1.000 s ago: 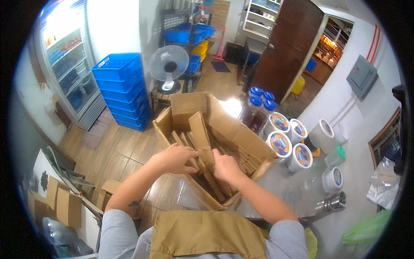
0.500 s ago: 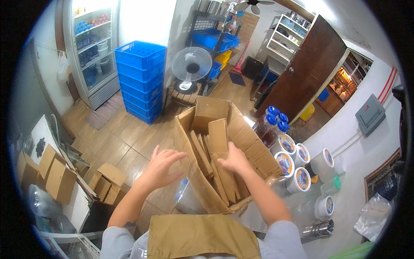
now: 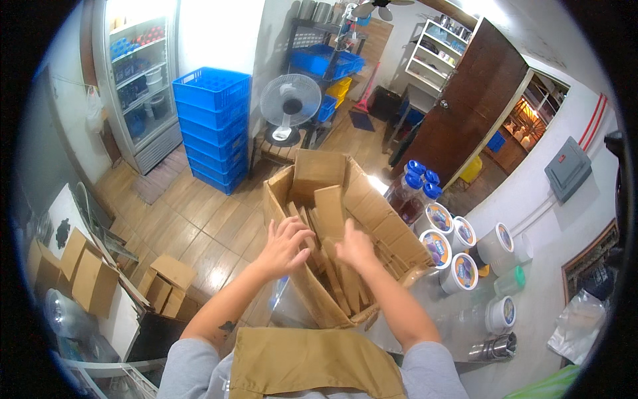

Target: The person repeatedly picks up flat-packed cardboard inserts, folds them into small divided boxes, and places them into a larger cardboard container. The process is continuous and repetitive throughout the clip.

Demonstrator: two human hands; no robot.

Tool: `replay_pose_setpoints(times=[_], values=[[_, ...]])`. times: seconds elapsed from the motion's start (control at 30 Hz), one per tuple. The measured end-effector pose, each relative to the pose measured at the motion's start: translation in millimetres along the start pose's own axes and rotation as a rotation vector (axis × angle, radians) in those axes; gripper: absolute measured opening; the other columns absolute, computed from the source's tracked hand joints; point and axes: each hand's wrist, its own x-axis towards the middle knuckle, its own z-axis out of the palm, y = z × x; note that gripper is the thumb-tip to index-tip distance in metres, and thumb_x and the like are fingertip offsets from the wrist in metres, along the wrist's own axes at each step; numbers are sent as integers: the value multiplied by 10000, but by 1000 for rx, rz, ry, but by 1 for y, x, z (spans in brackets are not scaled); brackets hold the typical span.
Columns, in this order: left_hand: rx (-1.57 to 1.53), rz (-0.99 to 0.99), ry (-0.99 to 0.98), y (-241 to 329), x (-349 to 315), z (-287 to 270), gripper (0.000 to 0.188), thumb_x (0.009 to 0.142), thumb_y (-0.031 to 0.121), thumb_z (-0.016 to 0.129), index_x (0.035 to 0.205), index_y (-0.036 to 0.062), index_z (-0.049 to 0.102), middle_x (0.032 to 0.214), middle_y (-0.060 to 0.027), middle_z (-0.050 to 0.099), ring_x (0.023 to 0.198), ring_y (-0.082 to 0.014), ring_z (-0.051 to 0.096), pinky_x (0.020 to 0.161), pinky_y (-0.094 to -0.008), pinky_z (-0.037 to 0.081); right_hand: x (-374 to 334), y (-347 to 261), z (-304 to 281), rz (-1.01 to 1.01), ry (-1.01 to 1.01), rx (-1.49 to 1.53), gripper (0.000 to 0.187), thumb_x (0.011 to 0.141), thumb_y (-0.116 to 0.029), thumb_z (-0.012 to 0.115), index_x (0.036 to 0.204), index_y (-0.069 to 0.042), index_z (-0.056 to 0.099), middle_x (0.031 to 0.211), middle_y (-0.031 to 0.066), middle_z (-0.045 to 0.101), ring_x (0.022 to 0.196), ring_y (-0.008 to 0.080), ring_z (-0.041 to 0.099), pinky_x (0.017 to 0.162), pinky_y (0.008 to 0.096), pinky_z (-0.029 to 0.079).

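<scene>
A tall open cardboard box [image 3: 392, 229] stands in front of me, holding several flattened cardboard pieces set on edge. My right hand [image 3: 355, 248] is inside its opening, thumb and fingers closed at the edge of a folded cardboard piece [image 3: 330, 206] that sticks up above the others. My left hand [image 3: 286, 247] is over the box's left rim, fingers spread and slightly bent, beside the upright pieces and holding nothing. The lower ends of the pieces are partly hidden inside the box.
On the right are lidded tubs [image 3: 460, 271] and blue-capped bottles [image 3: 413, 181] on a counter. Stacked blue crates [image 3: 212, 126], a fan [image 3: 290, 100] and a glass-door fridge [image 3: 139, 86] stand beyond. Small open cardboard boxes [image 3: 93, 282] sit at left. A brown door [image 3: 465, 100] stands open.
My left hand has moved right and forward, from outside the box to over its left rim. My right hand stays at the folded cardboard piece. The view has shifted slightly.
</scene>
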Motion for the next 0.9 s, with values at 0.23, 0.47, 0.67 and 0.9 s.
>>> replay_pose_setpoints(times=[0.23, 0.47, 0.67, 0.9], values=[[-26, -11, -34, 2, 1, 0, 395, 913, 359, 482, 1247, 149, 493, 1335, -104, 432, 1386, -347, 263, 1069, -704, 139, 6, 17, 8, -141, -28, -15, 548, 822, -231, 694, 1223, 0, 401, 848, 292, 658, 837, 445, 659, 750, 506, 533], [26, -66, -22, 5, -4, -9, 381, 885, 330, 517, 1217, 143, 500, 1316, -100, 443, 1396, -312, 276, 1060, -743, 123, 7, 8, 3, 167, -102, 7, 538, 841, -202, 680, 1199, 64, 379, 951, 263, 667, 931, 413, 663, 810, 483, 537], [48, -64, -54, 6, -2, -9, 378, 875, 316, 524, 1204, 132, 501, 1315, -91, 439, 1400, -303, 273, 1054, -758, 122, 36, -18, 20, 127, -232, -20, 458, 816, -167, 681, 1165, 26, 456, 1063, 280, 653, 1019, 391, 649, 869, 474, 519], [47, -60, -63, 5, -5, -5, 379, 913, 337, 490, 1225, 123, 485, 1310, -103, 439, 1399, -322, 267, 1057, -732, 124, 62, -19, 33, 4, -380, -218, 393, 882, -204, 589, 1191, 13, 483, 1052, 240, 679, 1000, 359, 670, 853, 451, 529]])
